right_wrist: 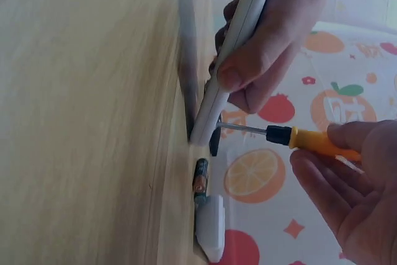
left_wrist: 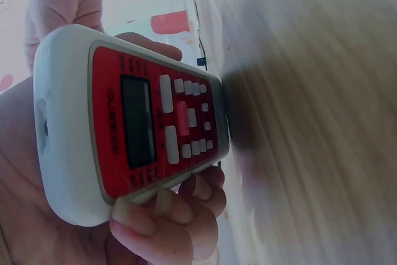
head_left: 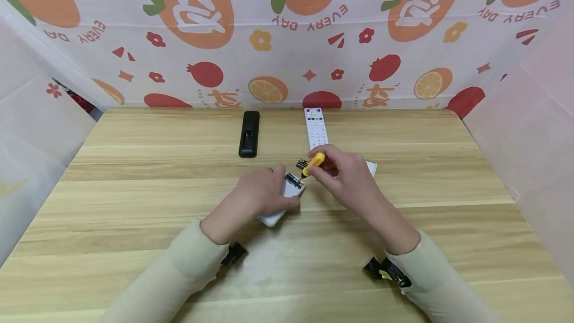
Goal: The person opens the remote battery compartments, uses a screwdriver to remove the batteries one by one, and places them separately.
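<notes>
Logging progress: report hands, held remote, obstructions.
Left hand grips red-faced remote; right hand holds screwdriver, tip at open compartment. Loose batteries nearby, apparently not blocking.

Left hand (left_wrist: 93, 238), bare: grips the item below, fingertips curled over its near edge. Handheld remote control (left_wrist: 107, 128), white plastic shell with rounded corners, red face, grey far end: held on its side, that end close to the desk; contact unclear. Dark rectangular display screen (left_wrist: 139, 122), set in the red face; lettering beside it illegible. Two long white buttons (left_wrist: 172, 145), small white ones beyond, one pinkish-red button (left_wrist: 182, 118) amid them. Desk (left_wrist: 322, 128), light wood-grain surface, blurred. Pale backdrop (left_wrist: 130, 4), red patch (left_wrist: 169, 23).
</notes>
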`<state>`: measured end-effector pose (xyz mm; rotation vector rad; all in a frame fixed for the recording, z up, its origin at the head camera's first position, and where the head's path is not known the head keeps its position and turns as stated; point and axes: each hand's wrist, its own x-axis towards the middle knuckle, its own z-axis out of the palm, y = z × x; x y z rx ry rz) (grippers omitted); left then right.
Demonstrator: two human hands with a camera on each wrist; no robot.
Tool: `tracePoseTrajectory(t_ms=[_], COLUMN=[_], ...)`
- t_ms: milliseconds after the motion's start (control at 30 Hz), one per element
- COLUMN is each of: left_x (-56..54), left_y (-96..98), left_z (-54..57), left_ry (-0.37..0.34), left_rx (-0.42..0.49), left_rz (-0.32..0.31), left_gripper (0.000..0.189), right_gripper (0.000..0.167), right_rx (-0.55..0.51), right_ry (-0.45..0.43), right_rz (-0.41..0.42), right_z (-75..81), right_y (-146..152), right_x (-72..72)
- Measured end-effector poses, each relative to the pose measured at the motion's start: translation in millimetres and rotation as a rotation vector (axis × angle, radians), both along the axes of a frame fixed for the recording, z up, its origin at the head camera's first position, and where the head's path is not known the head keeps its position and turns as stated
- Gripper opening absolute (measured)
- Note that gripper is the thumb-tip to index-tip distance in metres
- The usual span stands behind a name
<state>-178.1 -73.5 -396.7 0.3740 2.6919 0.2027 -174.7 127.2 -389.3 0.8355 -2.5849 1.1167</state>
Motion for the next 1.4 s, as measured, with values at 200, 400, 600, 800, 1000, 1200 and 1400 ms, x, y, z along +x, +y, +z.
tracePoseTrajectory(t_ms=[200, 400, 600, 800, 1000, 1200, 1400], left_x=[-1.0, -1.9, -1.8, -1.8, -1.4, -1.6, -2.3], left_y=[-1.0, -0.6, -2.2, -6.4, -11.0, -10.7, -9.8], left_z=[0.2, 0.2, 0.4, 2.2, 4.5, 1.7, -0.6], left_ry=[0.017, 0.015, 0.018, 0.003, -0.01, 0.008, 0.018], left_rx=[0.015, 0.02, 0.007, -0.013, -0.031, -0.032, -0.05], left_rz=[0.005, 0.014, 0.004, -0.027, -0.077, -0.11, -0.112], left_gripper=[0.065, 0.064, 0.064, 0.064, 0.063, 0.061, 0.065], right_gripper=[0.021, 0.023, 0.025, 0.021, 0.02, 0.021, 0.022], right_rx=[0.072, 0.043, -0.012, -0.033, -0.008, 0.002, 0.005], right_ry=[0.087, 0.085, 0.044, 0.003, -0.041, -0.035, -0.038], right_rz=[0.121, 0.11, 0.045, -0.008, 0.029, 0.008, 0.015], right_z=[-2.7, -0.7, 6.7, 8.9, 0.9, -2.0, -3.1], right_y=[-9, -3, 8, 15, 11, 11, 11], right_x=[7.8, 5.8, -0.3, -4.1, -7.9, -9.5, -10.4])
